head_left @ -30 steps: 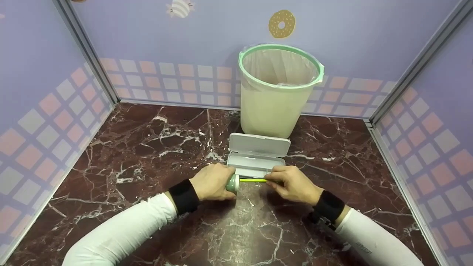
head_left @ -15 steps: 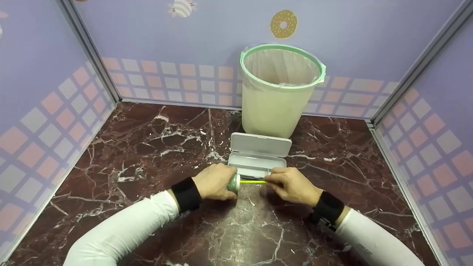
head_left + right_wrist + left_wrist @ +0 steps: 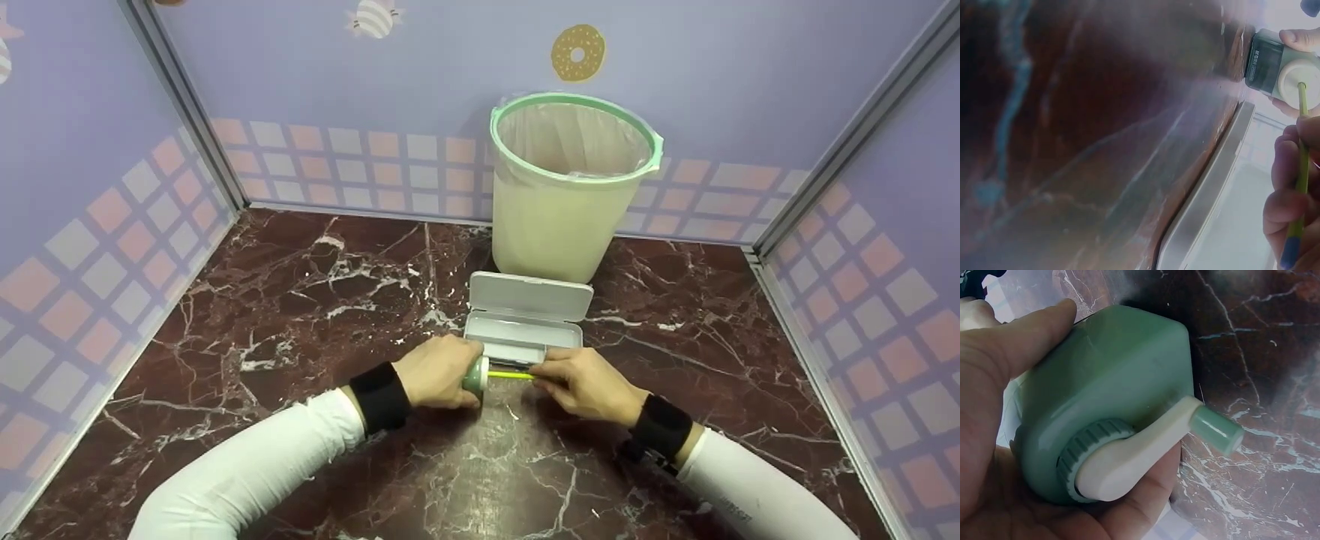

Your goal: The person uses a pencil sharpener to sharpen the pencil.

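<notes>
My left hand (image 3: 439, 373) grips a green crank pencil sharpener (image 3: 1112, 371), thumb on one side and fingers round the other. Its cream crank arm (image 3: 1134, 455) with a green knob faces the left wrist camera. On the opposite side, a yellow-green pencil (image 3: 510, 374) runs into the round cream front (image 3: 1292, 79) of the sharpener. My right hand (image 3: 589, 382) pinches this pencil between thumb and fingers; its blue end (image 3: 1291, 251) sticks out behind them. Just beyond both hands lies a light grey pencil case (image 3: 517, 330), lid up, with divided compartments inside.
Behind the pencil case stands a cream trash bin (image 3: 551, 225) with a green rim and a clear liner. Purple panels (image 3: 337, 90) enclose the dark red marble-patterned tabletop (image 3: 322, 300) at the back and both sides.
My right hand has shifted slightly left, toward the sharpener, so a little less of the pencil shows between the hands. The left hand keeps its grip on the sharpener.
</notes>
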